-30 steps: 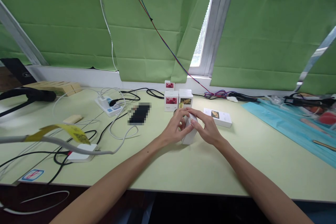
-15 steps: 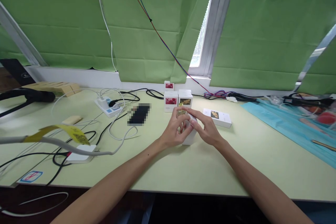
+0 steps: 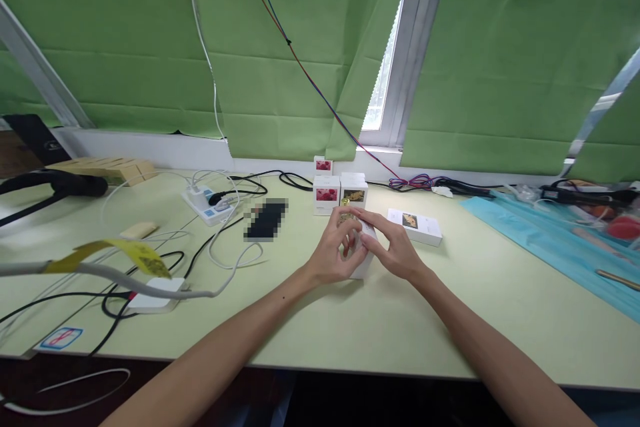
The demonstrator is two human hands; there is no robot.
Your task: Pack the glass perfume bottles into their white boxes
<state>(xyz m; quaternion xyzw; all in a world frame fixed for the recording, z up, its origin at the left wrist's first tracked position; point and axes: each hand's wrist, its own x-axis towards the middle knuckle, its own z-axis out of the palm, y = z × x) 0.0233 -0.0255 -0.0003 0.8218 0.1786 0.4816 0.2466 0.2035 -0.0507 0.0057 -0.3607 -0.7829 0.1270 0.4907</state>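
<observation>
A small white box (image 3: 359,271) stands on the table in front of me, mostly covered by my hands. My left hand (image 3: 334,252) curls round its left side and top, with thumb and fingers bent. My right hand (image 3: 395,250) grips the upper right of the same box, its fingertips meeting those of my left hand. Just beyond the left fingers a gold-topped item (image 3: 345,203) shows, its lower part hidden. Behind are a white box with a pink-red picture (image 3: 327,195) and one with a yellow flower picture (image 3: 354,194).
A flat white box (image 3: 415,227) lies to the right. A pixelated dark phone-like object (image 3: 266,220), a power strip (image 3: 207,205) and a white adapter (image 3: 156,296) with tangled cables are on the left. Blue plastic sheeting (image 3: 545,237) covers the right side.
Both hands stay on the box with only small finger shifts; the right thumb sits slightly lower. The whole view has dropped a few pixels.
</observation>
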